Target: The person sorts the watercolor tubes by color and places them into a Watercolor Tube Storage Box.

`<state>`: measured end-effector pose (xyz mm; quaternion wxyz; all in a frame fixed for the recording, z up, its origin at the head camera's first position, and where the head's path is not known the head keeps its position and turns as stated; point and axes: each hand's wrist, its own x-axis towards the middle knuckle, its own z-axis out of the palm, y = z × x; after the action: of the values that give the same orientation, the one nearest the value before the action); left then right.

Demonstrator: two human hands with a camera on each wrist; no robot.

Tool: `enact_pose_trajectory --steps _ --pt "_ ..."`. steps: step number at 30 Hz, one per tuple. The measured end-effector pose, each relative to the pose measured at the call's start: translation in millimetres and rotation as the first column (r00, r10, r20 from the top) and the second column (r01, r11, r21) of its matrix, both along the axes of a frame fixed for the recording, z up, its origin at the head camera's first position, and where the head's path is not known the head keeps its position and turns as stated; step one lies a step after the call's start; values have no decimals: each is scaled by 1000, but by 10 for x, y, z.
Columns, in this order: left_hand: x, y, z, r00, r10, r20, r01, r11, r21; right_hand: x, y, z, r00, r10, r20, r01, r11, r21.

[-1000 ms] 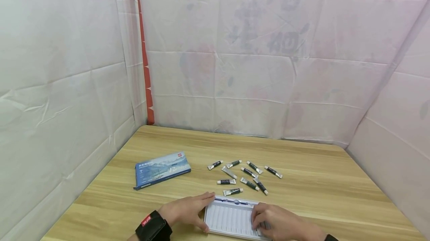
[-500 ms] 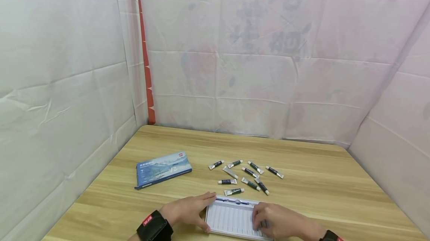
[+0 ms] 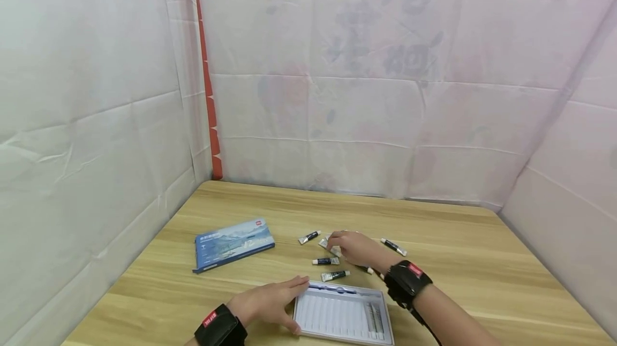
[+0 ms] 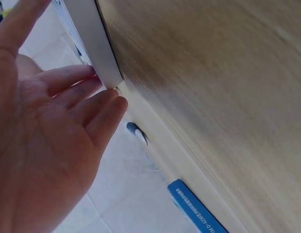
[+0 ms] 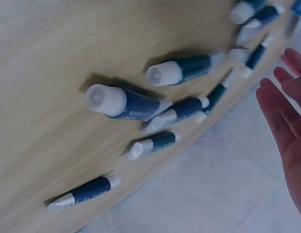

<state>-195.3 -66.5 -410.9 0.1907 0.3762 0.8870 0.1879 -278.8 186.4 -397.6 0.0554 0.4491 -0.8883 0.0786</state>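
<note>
My left hand (image 3: 270, 303) steadies the left side of a white plastic tray (image 3: 320, 314) at the table's front, thumb at the near corner and fingers at the far one. In the left wrist view, its fingertips touch the tray's side wall (image 4: 94, 43). Two silvery paint tubes (image 3: 374, 322) lie side by side in the tray's right-hand slots; a paintbrush (image 3: 332, 288) lies along its back. My right hand (image 3: 359, 249) is over the loose paint tubes, fingertips right at a pale grey one (image 3: 324, 242). In the right wrist view, its fingers (image 5: 279, 109) are extended, holding nothing visible.
A blue paint box (image 3: 234, 244) lies at the left of the wooden table. Loose paint tubes surround the right hand, among them a dark blue tube (image 3: 325, 261), a dark one (image 3: 335, 276) behind the tray and another (image 3: 393, 246) farther right. White sheets enclose the table.
My right hand has left the tray's right side and moved back and leftward to the loose tubes, uncovering two tubes in the slots. The left hand stays at the tray.
</note>
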Motion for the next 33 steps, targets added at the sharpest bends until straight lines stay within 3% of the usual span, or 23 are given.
enact_pose_trajectory --steps 4,9,13,21,27,33 --pt "-7 6 -2 1000 -12 13 12 1000 -1 -157 -67 -164 997 -12 -73 19 995 95" --pt "-10 -3 -24 999 -33 14 33 999 4 -187 -104 -254 990 4 -140 8 996 88" --pt "-17 -11 -24 1000 -20 15 20 1000 11 -182 -138 -219 993 18 -115 -9 997 74" --pt "-27 -9 3 1000 -19 -3 19 1000 7 -156 -161 -162 999 4 34 -6 997 75" --pt "-25 -9 -1 1000 -22 4 22 1000 9 -86 -105 -90 999 -34 33 32 998 56" --pt "-26 -10 4 1000 -18 -1 18 1000 10 44 -20 -32 999 3 46 -4 1000 20"
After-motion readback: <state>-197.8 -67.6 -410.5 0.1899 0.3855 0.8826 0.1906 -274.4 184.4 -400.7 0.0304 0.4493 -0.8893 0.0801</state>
